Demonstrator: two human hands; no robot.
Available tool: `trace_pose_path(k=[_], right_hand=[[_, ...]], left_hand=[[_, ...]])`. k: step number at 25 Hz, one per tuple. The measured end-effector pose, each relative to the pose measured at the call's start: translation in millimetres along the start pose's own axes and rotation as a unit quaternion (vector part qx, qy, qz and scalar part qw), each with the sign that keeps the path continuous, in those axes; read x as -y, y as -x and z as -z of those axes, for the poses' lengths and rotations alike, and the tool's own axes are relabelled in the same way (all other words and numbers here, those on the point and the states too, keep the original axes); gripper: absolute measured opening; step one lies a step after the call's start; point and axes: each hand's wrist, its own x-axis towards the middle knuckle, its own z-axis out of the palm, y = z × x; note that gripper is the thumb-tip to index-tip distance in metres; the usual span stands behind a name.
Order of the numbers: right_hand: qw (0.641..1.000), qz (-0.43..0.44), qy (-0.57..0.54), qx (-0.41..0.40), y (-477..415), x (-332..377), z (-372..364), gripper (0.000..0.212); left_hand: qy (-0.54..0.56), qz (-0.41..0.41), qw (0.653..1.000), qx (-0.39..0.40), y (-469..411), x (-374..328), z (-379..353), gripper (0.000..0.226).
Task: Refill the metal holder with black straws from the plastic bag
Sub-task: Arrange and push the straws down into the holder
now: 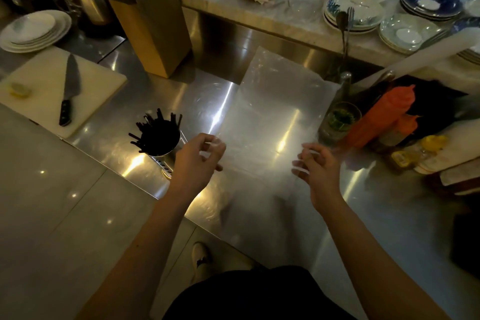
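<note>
A clear plastic bag [275, 101] is stretched flat over the steel counter, and it looks empty. My left hand [198, 161] pinches its near left corner. My right hand [318, 163] pinches its near right corner. The metal holder [166, 149] stands just left of my left hand, at the counter's near edge. It is packed with black straws [155, 130] that stick out of its top.
A brown paper bag [153, 23] stands behind the holder. At left lies a white cutting board [49, 91] with a knife [69, 91]. Orange squeeze bottles [376, 117] and a glass of herbs [340, 122] crowd the right. Stacked plates [353, 13] sit on the raised ledge.
</note>
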Motion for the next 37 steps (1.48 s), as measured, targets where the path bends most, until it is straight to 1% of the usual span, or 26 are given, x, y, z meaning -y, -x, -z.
trace_pose_path(k=[4, 9, 12, 14, 18, 21, 23, 24, 26, 28, 29, 30, 32, 34, 37], right_hand=[[1.0, -0.016, 0.021, 0.004, -5, -15, 5, 0.013], [0.994, -0.065, 0.088, -0.017, -11, -48, 15, 0.01], [0.987, -0.08, 0.137, -0.035, -12, -65, 20, 0.012], [0.981, -0.082, 0.17, -0.039, -13, -73, 23, 0.01], [0.964, -0.119, 0.232, -0.042, -17, -90, 29, 0.01], [0.948, -0.158, 0.273, -0.04, -20, -101, 31, 0.016], [0.937, -0.161, 0.307, -0.045, -18, -100, 27, 0.024], [0.931, -0.151, 0.328, -0.049, -16, -99, 24, 0.029], [0.922, -0.097, 0.372, -0.044, -12, -95, 14, 0.041], [0.929, -0.034, 0.368, -0.021, -7, -88, -4, 0.053], [0.934, -0.006, 0.358, 0.002, -3, -81, -18, 0.057], [0.936, 0.021, 0.35, 0.028, -1, -76, -37, 0.061], [0.935, 0.045, 0.337, 0.105, 4, -60, -74, 0.067], [0.924, 0.05, 0.338, 0.173, 12, -47, -120, 0.072], [0.903, 0.06, 0.342, 0.253, 25, -36, -180, 0.077]], left_hand=[[0.014, 0.031, 0.999, 0.002, 4, 23, -13, 0.028], [0.04, 0.108, 0.993, 0.001, 8, 67, -35, 0.025], [0.018, 0.126, 0.992, 0.0, 8, 89, -48, 0.019], [0.002, 0.155, 0.988, -0.002, 10, 103, -54, 0.018], [-0.032, 0.204, 0.978, 0.012, 10, 127, -59, 0.026], [-0.038, 0.213, 0.976, 0.01, 11, 128, -59, 0.028], [-0.025, 0.211, 0.977, 0.01, 13, 122, -56, 0.029], [-0.019, 0.211, 0.977, 0.004, 15, 118, -53, 0.031], [0.027, 0.207, 0.977, -0.029, 17, 113, -40, 0.032], [0.1, 0.171, 0.976, -0.086, 21, 114, -18, 0.03], [0.117, 0.151, 0.974, -0.124, 25, 116, -4, 0.03], [0.12, 0.131, 0.971, -0.158, 25, 119, 12, 0.032], [0.121, 0.097, 0.965, -0.212, 23, 121, 42, 0.042], [0.109, 0.061, 0.971, -0.205, 6, 124, 77, 0.062], [0.059, -0.002, 0.993, -0.103, -28, 121, 114, 0.102]])
